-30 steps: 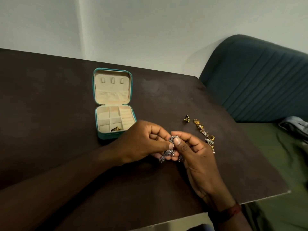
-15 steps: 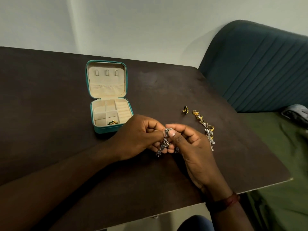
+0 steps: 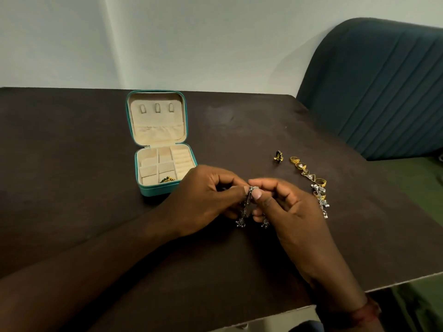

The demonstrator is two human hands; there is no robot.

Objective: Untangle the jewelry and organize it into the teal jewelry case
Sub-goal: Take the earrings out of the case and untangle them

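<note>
My left hand (image 3: 206, 200) and my right hand (image 3: 290, 212) meet over the dark table, both pinching the top of a tangled silver dangle piece (image 3: 247, 207). Its beaded ends hang below my fingers, close to the tabletop. The teal jewelry case (image 3: 165, 189) lies open to the left of my hands, its cream lid flat behind it. A small gold and dark item (image 3: 167, 179) rests in a front compartment. To the right lies a row of gold rings and silver pieces (image 3: 311, 180), with a single gold and black ring (image 3: 278, 156) beside it.
The dark brown table (image 3: 72, 188) ends at a pale front edge near my right wrist. A teal padded chair back (image 3: 374, 87) stands at the right, with a green surface below it. A white wall runs behind the table.
The silver piece has been drawn out from a bunched cluster into hanging strands between my fingertips. The camera has tilted, so the table shifted in view.
</note>
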